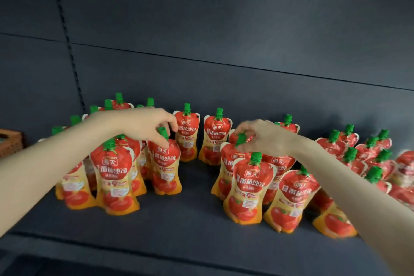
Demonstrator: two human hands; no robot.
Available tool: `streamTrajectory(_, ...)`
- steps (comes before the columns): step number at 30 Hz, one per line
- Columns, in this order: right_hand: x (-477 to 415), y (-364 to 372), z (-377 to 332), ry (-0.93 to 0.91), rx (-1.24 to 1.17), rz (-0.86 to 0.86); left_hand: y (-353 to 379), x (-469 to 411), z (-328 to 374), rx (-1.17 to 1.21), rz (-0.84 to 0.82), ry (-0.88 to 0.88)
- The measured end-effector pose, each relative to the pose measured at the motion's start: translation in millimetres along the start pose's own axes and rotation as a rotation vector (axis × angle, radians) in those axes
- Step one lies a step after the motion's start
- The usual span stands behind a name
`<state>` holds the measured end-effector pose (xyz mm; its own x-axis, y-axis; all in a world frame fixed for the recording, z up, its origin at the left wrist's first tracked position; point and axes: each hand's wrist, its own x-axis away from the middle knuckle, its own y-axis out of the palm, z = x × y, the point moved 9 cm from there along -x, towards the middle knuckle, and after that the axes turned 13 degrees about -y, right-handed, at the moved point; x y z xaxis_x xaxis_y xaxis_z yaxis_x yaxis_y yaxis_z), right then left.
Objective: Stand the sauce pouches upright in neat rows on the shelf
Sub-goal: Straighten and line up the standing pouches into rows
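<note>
The left hand [143, 125] fingers [164, 139] pinch the green cap of an upright pouch [166, 168] below them. The right hand [262, 136] fingers [243, 147] grasp another pouch's cap [240, 139] on the shelf [190, 219].

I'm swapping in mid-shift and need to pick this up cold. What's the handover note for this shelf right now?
Left hand: grip pinched on the green cap of an upright pouch.
Right hand: grip on the cap of another upright pouch.
Done: pouches stand left and centre on the shelf, with two at the back.
Left: rows are still uneven, and the right-hand pouches lean or lie in a heap.
</note>
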<state>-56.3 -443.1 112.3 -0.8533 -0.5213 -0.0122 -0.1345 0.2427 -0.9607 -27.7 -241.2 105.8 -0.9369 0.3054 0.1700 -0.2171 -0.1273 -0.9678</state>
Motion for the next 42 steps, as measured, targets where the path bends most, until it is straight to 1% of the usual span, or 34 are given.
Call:
streamTrajectory(2, -4, 3, -2, 0.016, 0.001, -0.021, 1, -1, 0, -0.058, 0.055, -0.025)
streamTrajectory(4, -10, 3, -4, 0.022, 0.003, -0.031, 0, -1, 3, -0.092, 0.112, -0.014)
streamTrajectory(7, -20, 3, -9, 0.026, 0.002, -0.041, -2, -4, 7, -0.068, 0.141, 0.008)
streamTrajectory(11, -40, 7, -16, 0.015, -0.016, -0.005, -5, -15, 6, -0.060, 0.141, 0.035)
streamTrajectory(18, -71, 11, -13, 0.093, -0.057, 0.109, -11, -43, 9, -0.081, 0.136, 0.161)
streamTrajectory(21, -76, 13, -13, 0.111, -0.037, 0.155, -12, -56, 7, -0.077, 0.153, 0.196)
streamTrajectory(26, -81, 20, -12, 0.112, -0.025, 0.131, -10, -70, 9, -0.030, 0.121, 0.260)
streamTrajectory(28, -85, 17, -11, 0.109, -0.007, 0.143, -8, -73, 6, -0.048, 0.089, 0.245)
streamTrajectory(31, -92, 16, -11, 0.092, 0.027, 0.116, -2, -79, -1, -0.081, 0.048, 0.234)
streamTrajectory(36, -105, 12, -9, 0.066, 0.049, 0.087, -6, -87, 1, -0.081, 0.041, 0.241)
streamTrajectory(42, -109, 11, -1, 0.066, 0.064, 0.058, -9, -92, 6, -0.083, 0.077, 0.242)
